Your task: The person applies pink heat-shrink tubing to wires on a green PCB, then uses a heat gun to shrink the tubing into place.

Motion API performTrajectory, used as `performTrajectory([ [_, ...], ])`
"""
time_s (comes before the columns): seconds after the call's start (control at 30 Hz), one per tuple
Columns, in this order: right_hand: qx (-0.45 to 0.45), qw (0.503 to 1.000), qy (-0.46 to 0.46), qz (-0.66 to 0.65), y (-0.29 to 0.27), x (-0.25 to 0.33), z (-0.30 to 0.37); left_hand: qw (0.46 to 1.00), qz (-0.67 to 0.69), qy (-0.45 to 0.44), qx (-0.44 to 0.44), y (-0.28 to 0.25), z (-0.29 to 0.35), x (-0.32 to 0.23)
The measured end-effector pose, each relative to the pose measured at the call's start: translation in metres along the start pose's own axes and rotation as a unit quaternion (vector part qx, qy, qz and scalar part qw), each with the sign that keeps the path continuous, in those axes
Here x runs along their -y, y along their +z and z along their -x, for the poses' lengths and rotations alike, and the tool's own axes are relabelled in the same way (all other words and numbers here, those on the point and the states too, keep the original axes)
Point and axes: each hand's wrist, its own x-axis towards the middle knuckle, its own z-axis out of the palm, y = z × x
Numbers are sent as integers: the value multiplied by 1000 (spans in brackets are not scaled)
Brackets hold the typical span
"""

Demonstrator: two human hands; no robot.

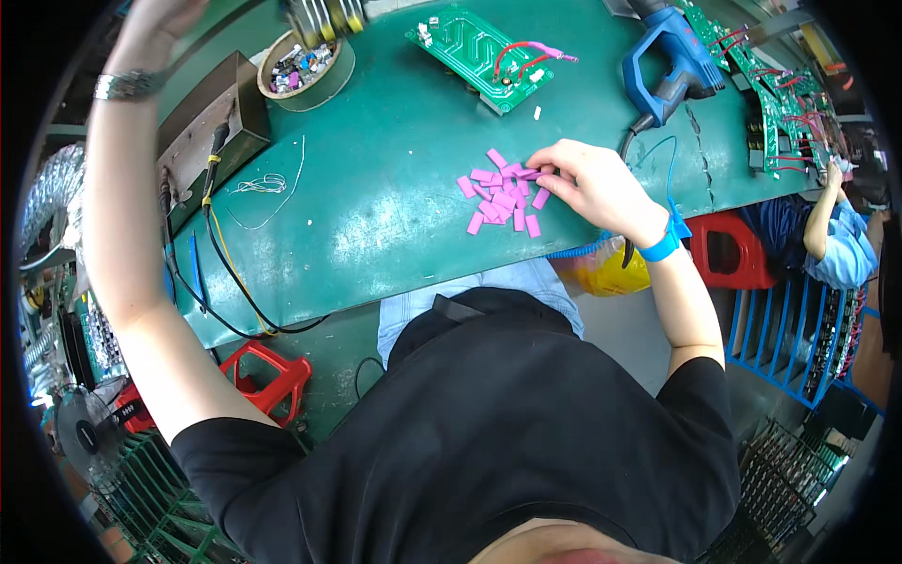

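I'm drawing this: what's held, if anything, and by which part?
The right hand seems to pinch a purple piece by one end; the left hand is cut off, unclear.

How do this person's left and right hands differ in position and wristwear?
The left hand is at the picture's upper-left edge, partly cut off; the right hand is fully visible, at the purple pieces. The left hand has a metallic-looking band at its wrist; the right hand, a blue strap. Both are bare.
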Motion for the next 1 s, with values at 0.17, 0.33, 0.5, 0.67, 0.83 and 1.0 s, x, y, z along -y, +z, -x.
performTrajectory([
  [0.17, 19, 999, 23, 21, -18, 7, 0, 989, -44, -106, 89, 40, 41, 8],
  [0.33, -170, 984, -14, 55, -31, -24, -21, 995, -62, 63, 39, 64, 102, 45],
  [0.5, -195, 980, 33, -21, -24, -39, -71, 998, 0, -50, 40, 80, 149, 60],
  [0.67, -112, 965, 235, 19, -27, -52, -91, 994, -33, -100, -16, 71, 167, 75],
  [0.83, -62, 946, 273, -164, -17, -53, -85, 950, 140, -279, 0, 88, 176, 92],
  [1.0, -96, 956, 257, -105, -7, -48, -64, 956, 164, -242, -4, 96, 163, 107],
])
